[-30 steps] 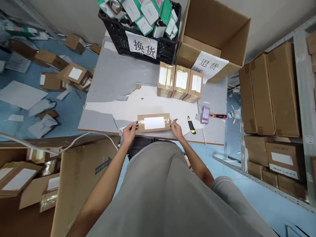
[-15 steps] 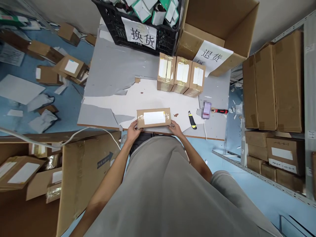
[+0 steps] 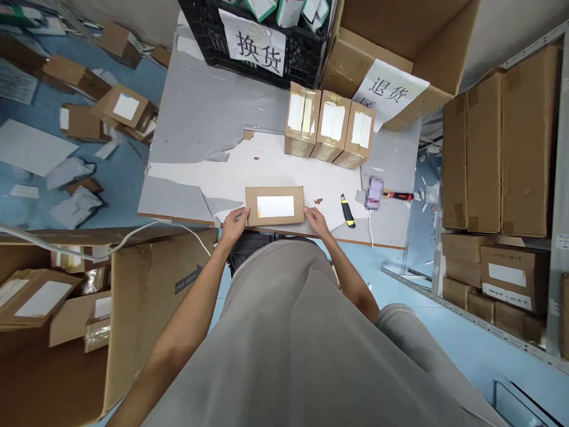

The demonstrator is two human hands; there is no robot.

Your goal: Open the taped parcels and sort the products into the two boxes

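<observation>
A small brown cardboard box (image 3: 274,219) with a white label (image 3: 275,206) on its upper face lies at the table's front edge, close to my body. At its left end, my left hand (image 3: 235,226) grips the side with the fingers bent against the edge. My right hand (image 3: 316,221) holds the opposite end, its fingertips pressed to the right edge. The undersides of the box and the far fingertips are hidden. To the right of my right hand lies a black and yellow utility knife (image 3: 347,212).
Three taped boxes (image 3: 329,123) stand in a row at the back, before a black crate (image 3: 262,53) and a large open carton (image 3: 395,65). A phone (image 3: 374,193) with a cable and a red-handled tool (image 3: 400,196) lie right. An open carton (image 3: 151,290) stands left.
The box has turned in my hands: the taped ends that showed before are out of sight, and a plain labelled face is up. Both hands stay at its ends. The view has shifted slightly.
</observation>
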